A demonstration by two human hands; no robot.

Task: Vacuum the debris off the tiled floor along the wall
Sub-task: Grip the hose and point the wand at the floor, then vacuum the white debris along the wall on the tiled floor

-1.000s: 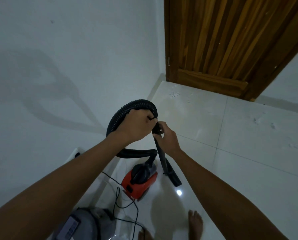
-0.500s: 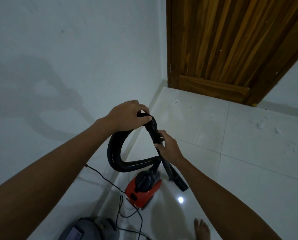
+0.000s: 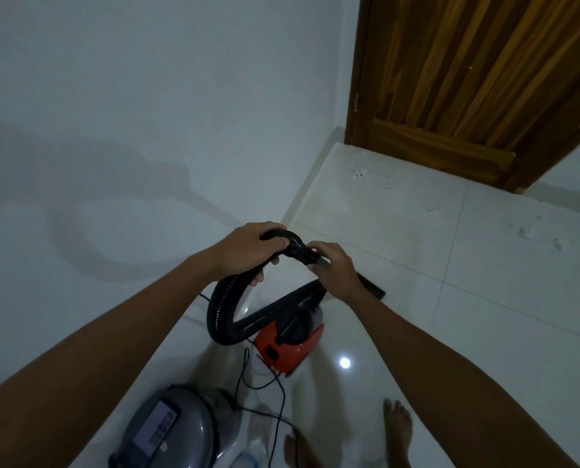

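Here, in the head view, the left hand (image 3: 248, 246) was curled round the black ribbed vacuum hose (image 3: 226, 307) near the top of its loop, while the right hand (image 3: 332, 265) pinched the rigid black nozzle tube (image 3: 371, 287) where it meets the hose, the nozzle pointing out over the glossy white tiled floor (image 3: 416, 332) and held clear of it. The hose looped down to the small red and black canister vacuum (image 3: 288, 339), which sat on the tiles beside the white wall (image 3: 129, 130), its thin black power cord (image 3: 278, 393) trailing past a grey domed appliance (image 3: 177, 430) and a bare foot (image 3: 396, 430). The pale scattered debris (image 3: 362, 173) lay well ahead, near the brown wooden door (image 3: 467, 79). Judging from this, the tight loop could kink and choke suction, or a reach toward the door might drag the canister over or snag the cord on the foot.
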